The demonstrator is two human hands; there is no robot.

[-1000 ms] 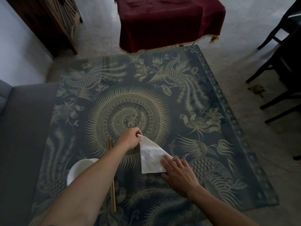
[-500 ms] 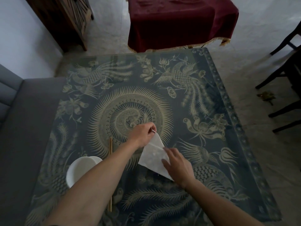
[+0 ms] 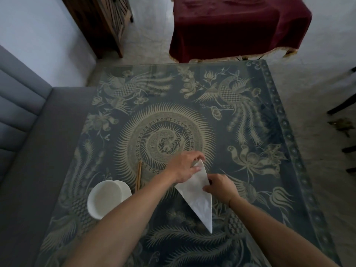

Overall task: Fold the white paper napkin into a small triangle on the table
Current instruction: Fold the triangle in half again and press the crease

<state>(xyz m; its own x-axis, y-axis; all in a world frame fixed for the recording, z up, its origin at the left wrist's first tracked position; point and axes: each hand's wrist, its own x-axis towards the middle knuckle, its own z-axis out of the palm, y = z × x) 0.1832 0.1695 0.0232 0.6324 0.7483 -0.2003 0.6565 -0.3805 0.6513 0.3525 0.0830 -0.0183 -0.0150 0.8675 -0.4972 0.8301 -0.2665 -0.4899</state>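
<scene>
The white paper napkin (image 3: 196,195) lies as a long triangle on the patterned table (image 3: 250,112), its sharp tip pointing toward me. My left hand (image 3: 185,165) pinches the napkin's far corner between thumb and fingers. My right hand (image 3: 219,185) rests on the napkin's right edge with curled fingers gripping it. Both forearms cross the near part of the table.
A white bowl (image 3: 107,198) stands near the table's left edge, with wooden chopsticks (image 3: 138,175) lying just right of it. A grey sofa (image 3: 23,132) runs along the left. Beyond the table stands a table with a maroon cloth (image 3: 237,26); dark chair legs (image 3: 342,105) are at the right.
The napkin has gone from a broader folded shape to a longer, narrower triangle. My left hand moved right with the far corner, and my right hand shifted up to the right edge.
</scene>
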